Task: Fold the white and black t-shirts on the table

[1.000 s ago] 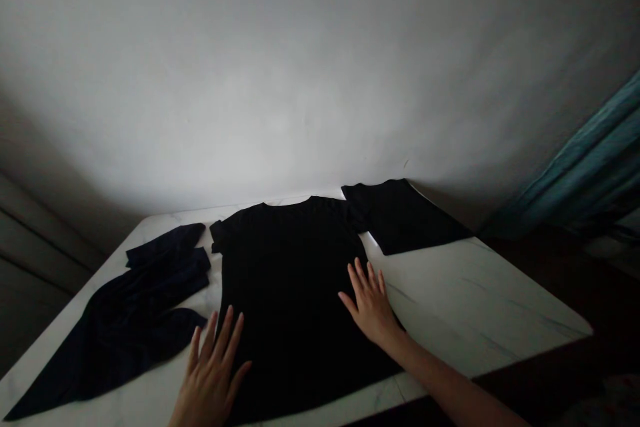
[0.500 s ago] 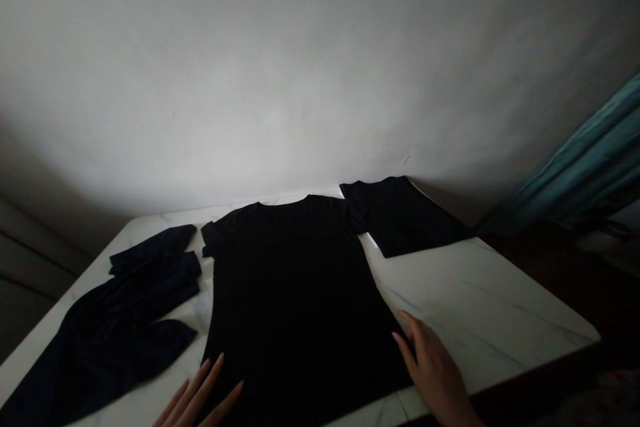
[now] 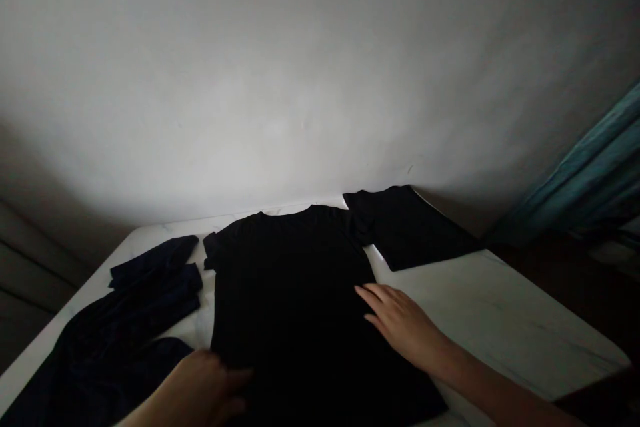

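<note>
A black T-shirt (image 3: 295,293) lies spread flat on the white marble table (image 3: 500,320), neck toward the wall. My right hand (image 3: 400,323) rests flat on the shirt's right side, fingers stretched out and pointing left. My left hand (image 3: 205,390) sits at the shirt's lower left edge with fingers curled at the fabric; the dim light hides whether they pinch it.
A dark navy garment (image 3: 120,333) lies crumpled on the table's left. A folded black cloth (image 3: 410,227) sits at the back right against the white wall. A teal curtain (image 3: 590,187) hangs on the right. The table's right edge drops to a dark floor.
My right hand slid from the shirt's lower right edge up and left onto the fabric. My left hand moved up from the bottom and its fingers curled at the shirt's left edge.
</note>
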`<state>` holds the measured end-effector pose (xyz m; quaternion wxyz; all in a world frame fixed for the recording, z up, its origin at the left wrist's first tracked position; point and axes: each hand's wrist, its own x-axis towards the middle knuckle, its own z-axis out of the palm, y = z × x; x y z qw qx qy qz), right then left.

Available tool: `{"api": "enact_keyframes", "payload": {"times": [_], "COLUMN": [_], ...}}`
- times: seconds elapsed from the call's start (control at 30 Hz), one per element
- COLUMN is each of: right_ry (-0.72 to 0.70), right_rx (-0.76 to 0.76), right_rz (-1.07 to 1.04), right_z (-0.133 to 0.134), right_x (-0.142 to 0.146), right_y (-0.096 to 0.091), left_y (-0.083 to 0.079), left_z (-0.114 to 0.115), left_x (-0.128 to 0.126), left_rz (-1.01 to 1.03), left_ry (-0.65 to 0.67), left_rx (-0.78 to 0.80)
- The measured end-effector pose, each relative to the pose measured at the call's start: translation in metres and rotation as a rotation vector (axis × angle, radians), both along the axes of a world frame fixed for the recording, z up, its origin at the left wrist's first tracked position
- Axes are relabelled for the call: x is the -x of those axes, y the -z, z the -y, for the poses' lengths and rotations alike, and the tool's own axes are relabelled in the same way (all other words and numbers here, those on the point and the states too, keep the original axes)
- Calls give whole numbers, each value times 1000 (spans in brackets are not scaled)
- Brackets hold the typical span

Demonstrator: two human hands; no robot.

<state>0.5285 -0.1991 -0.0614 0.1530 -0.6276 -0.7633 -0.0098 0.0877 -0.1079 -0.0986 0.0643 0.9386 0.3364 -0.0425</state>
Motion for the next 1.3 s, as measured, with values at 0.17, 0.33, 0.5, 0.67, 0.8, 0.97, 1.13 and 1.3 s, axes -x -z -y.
{"api": "enact_keyframes", "payload": {"times": [0.17, 0.33, 0.5, 0.67, 0.8, 0.97, 1.13, 1.3], "right_ry": [-139, 94, 250, 235, 237, 298, 421, 254], "right_rx": [169, 117, 89, 225, 323, 265, 136, -35], "right_rz": [5, -75, -72, -80, -79, -63, -31, -15], "right_z": [-159, -272, -334, -375, -388, -385, -371, -343], "right_x": [53, 51, 21, -1, -12, -14, 3, 43], "right_y": [-22, -16, -16, -10, -5, 2, 5, 7], "left_y": [-60, -66, -57, -52, -44, -36, -25, -25], "left_z": [-129, -232, -292, -332, -349, -342, -323, -292], "left_x": [-141, -193, -184, -183, -186, -186, -193, -203], "left_rz": [117, 176, 175, 113, 70, 123, 196, 295], "left_ry": [-67, -368, -511, -434, -424, -424, -487, -456], "left_rx": [-2, -145, -188, -60, -9, -97, -255, -381]}}
